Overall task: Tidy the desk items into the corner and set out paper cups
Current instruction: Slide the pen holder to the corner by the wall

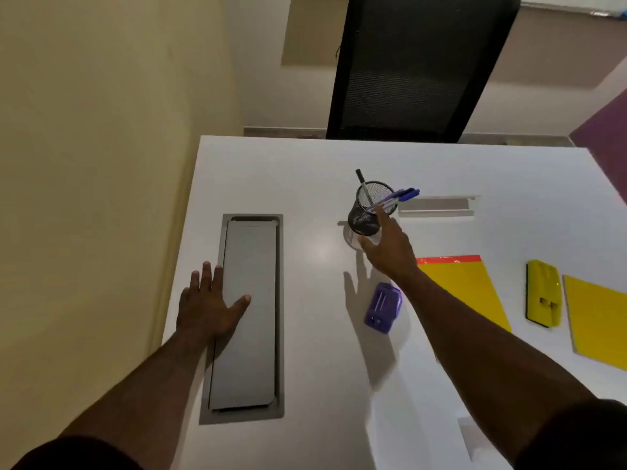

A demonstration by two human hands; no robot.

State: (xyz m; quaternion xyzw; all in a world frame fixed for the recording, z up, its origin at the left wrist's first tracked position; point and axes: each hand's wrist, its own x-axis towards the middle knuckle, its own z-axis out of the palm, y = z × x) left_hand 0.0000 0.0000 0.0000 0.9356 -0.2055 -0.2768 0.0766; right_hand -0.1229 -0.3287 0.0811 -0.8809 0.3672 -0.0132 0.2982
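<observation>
A black mesh pen holder (366, 212) with several pens stands tilted near the middle of the white desk (305, 184). My right hand (386, 247) wraps its lower right side, thumb under the base and fingers against the mesh. My left hand (207, 303) lies flat with fingers spread on the desk's left part, half over a grey cable-tray lid (247, 320). A purple stapler-like item (383, 308) lies just under my right forearm. A yellow notepad with a red top strip (468, 290) is partly hidden by that arm. No paper cups are in view.
A yellow and black duster (543, 293) and a second yellow pad (600, 323) lie at the right. A narrow cable slot (437, 206) sits behind the holder. A black mesh chair (420, 62) stands beyond the far edge. A cream wall (101, 130) borders the left side.
</observation>
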